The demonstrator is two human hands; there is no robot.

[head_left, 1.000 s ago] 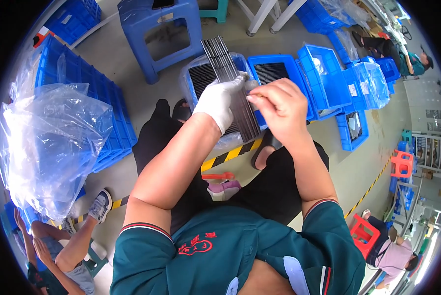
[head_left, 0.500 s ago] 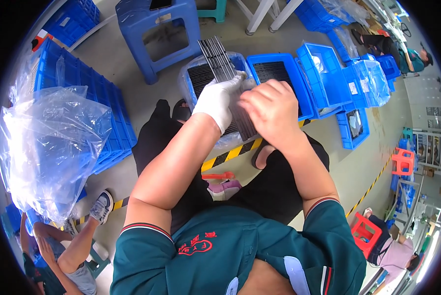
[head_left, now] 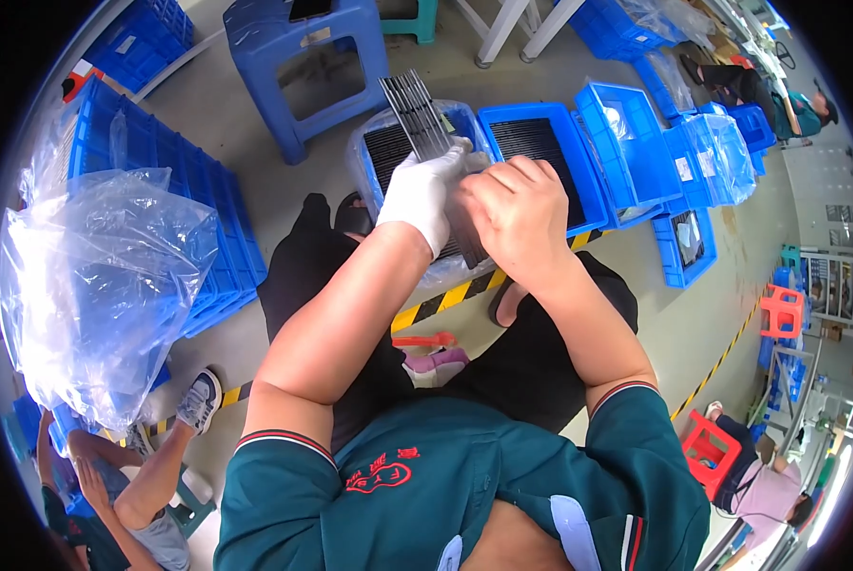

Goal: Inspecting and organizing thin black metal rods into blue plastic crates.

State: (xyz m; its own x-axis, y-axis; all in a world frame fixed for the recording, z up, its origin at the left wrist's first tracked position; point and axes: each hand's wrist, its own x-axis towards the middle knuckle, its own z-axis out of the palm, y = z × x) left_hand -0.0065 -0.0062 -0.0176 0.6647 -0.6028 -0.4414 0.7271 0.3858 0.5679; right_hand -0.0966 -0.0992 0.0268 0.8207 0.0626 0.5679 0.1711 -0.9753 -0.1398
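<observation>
Gloved left hand and bare right hand both closed around a stack of thin dark plates, held above the lap. Lower half of the stack hidden behind the fingers; exact finger contact can't be made out. Upper end sticks out above the left hand, long axis running up and slightly left, away from the body. Just behind: plastic-lined blue bin and a second blue tray of dark plates. Blue stool farther back; clear bag left.
</observation>
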